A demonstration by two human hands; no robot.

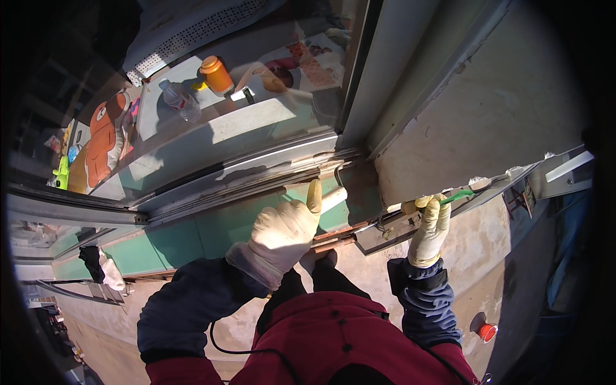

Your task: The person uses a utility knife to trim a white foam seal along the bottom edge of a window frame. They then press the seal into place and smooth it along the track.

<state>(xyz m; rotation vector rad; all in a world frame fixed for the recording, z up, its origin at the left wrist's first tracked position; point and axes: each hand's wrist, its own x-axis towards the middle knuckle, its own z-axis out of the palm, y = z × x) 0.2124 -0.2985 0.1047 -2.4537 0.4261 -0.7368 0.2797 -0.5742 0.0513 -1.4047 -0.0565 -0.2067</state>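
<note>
Both hands wear pale gloves, yellowish at the fingers. My left hand (pixel 282 231) is over the tiled sill, index finger stretched toward the window track (pixel 276 174). Its other fingers are curled, and whatever they may hold is hidden. Beside that finger lies a short white tube-like piece (pixel 333 199); I cannot tell whether the hand touches it. My right hand (pixel 428 234) is closed at the edge of the grey wall, gripping a slim green plastic handle (pixel 457 196) that points right. The working end of this tool cannot be made out.
Behind the window glass (pixel 276 138) stand an orange jar (pixel 216 74) and a clear bottle (pixel 179 101), near a brown bear-shaped cushion (pixel 106 138). Green tiles (pixel 173 240) line the sill. Dark and white cloths (pixel 102 266) hang at left. A red-orange cup-like object (pixel 487 332) is at lower right.
</note>
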